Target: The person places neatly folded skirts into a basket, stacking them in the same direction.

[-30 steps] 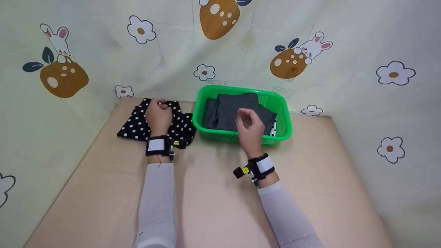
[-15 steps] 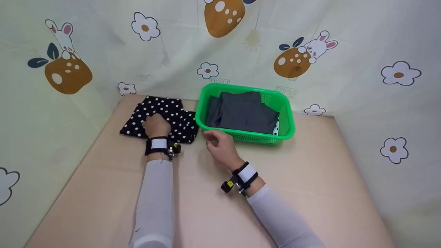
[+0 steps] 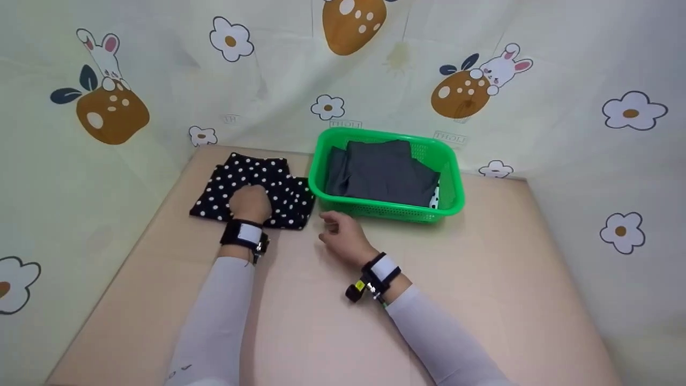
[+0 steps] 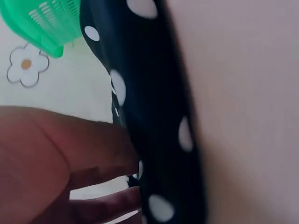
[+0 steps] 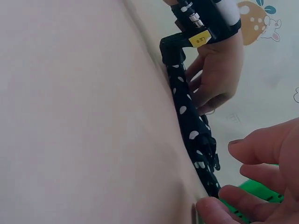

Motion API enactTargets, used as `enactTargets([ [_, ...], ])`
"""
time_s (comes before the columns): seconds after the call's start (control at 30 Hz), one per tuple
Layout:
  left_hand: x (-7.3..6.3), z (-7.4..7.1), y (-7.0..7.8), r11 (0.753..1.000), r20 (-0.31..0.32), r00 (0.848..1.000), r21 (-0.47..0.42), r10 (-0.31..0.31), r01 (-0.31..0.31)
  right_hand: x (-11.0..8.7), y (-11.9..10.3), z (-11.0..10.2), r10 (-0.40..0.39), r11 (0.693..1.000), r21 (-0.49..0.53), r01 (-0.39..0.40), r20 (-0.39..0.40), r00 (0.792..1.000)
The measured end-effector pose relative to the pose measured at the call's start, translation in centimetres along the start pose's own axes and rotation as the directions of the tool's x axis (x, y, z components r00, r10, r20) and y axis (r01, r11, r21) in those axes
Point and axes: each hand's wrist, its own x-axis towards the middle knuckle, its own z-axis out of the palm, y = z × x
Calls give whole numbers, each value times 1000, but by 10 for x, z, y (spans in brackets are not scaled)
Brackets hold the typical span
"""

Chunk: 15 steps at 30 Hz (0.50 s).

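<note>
Beige table (image 3: 487,279), printed walls (image 3: 278,75); dotted cloth (image 3: 278,185), long axis left-right
Left hand (image 3: 250,203) touching, fingers parted; right hand (image 3: 348,238) empty, loosely curled.

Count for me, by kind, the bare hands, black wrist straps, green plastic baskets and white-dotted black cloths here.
Left bare hand and right bare hand: 2
Left black wrist strap and right black wrist strap: 2
Green plastic basket: 1
White-dotted black cloth: 1
Total: 6
</note>
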Motion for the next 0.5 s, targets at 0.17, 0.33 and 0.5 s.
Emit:
enactTargets([
  [0.17,-14,-6,-4,998,68,996,33,54,-57,-3,0,9,2,1000,-10,-2,-9,1000],
  [0.33,-31,-4,-18,992,80,989,-15,128,-127,-5,-1,19,-21,999,-49,21,-20,1000],
  [0.5,-43,0,-26,962,92,976,-207,198,-175,-4,-1,19,-52,992,-117,45,-61,997],
])
